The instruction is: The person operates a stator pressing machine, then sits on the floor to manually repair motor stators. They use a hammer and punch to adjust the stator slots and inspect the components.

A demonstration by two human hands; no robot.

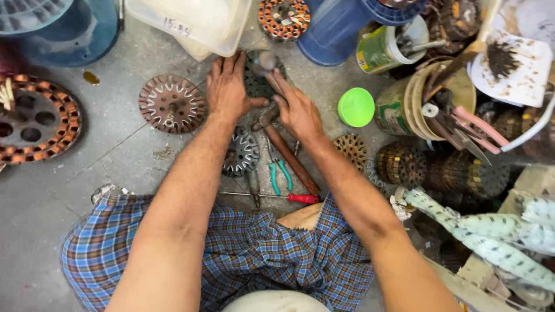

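Stator point(254, 81): dark toothed metal disc on the floor at upper centre of the frame, mostly hidden under both hands.
Left hand point(228, 86): lies flat on the stator's left side, fingers spread and pointing to the top of the frame, grip open and pressing down rather than clasping.
Right hand point(298, 110): rests on the stator's right edge, fingers curled inward beside a small grey cylinder point(265, 60); whether the grip closes on anything I cannot tell.
Hammer point(289, 153): brown handle slanting from just under the right hand toward lower centre, head close to the thumbs.
Pliers point(278, 170): teal handles, just left of the hammer handle.
Screwdriver point(289, 198): red handle, lying level below the pliers, near the knee.
Second disc point(241, 151): grey and toothed, between the forearms.
Copper disc point(171, 104): reddish, slotted, left of the left hand, apart from it.
Large winding point(37, 118): ring of copper coils at the left edge.
Green lid point(356, 107): round, right of the right hand.
Tin point(416, 104): on its side at right, holding tools.
Floor point(115, 156): grey concrete.
Shorts point(260, 254): blue check, bottom of the frame.
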